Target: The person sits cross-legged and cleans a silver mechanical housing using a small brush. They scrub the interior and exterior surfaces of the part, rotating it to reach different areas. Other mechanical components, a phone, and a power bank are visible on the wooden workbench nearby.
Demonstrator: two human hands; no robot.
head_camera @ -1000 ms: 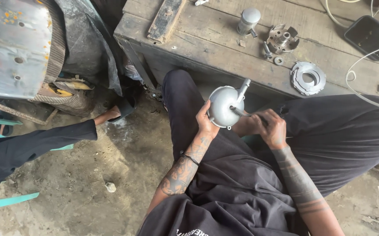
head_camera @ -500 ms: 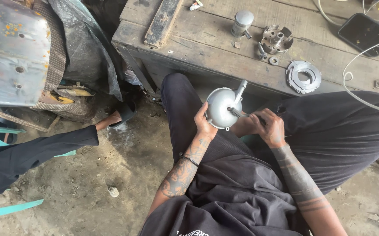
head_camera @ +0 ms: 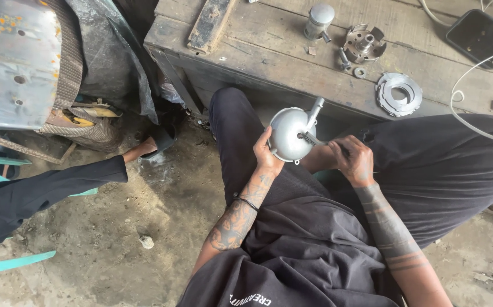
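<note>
My left hand (head_camera: 266, 156) grips a round silver metal cover (head_camera: 287, 135) by its lower edge, holding it upright above my lap. A short tube sticks up from the cover's top right. My right hand (head_camera: 351, 159) is closed around a thin metal tool (head_camera: 313, 139) whose tip touches the middle of the cover. Both forearms rest over my dark trousers.
A worn wooden bench (head_camera: 269, 51) stands in front with a small metal cylinder (head_camera: 318, 21), a finned hub (head_camera: 363, 44), a washer (head_camera: 361, 72), a ring plate (head_camera: 399, 94), a phone (head_camera: 483, 38) and a white cable (head_camera: 467, 79). Another person's leg (head_camera: 47, 190) stretches in from the left over the dirt floor.
The view shifted slightly. Both hands keep their hold, and the tool stays against the cover's middle.
</note>
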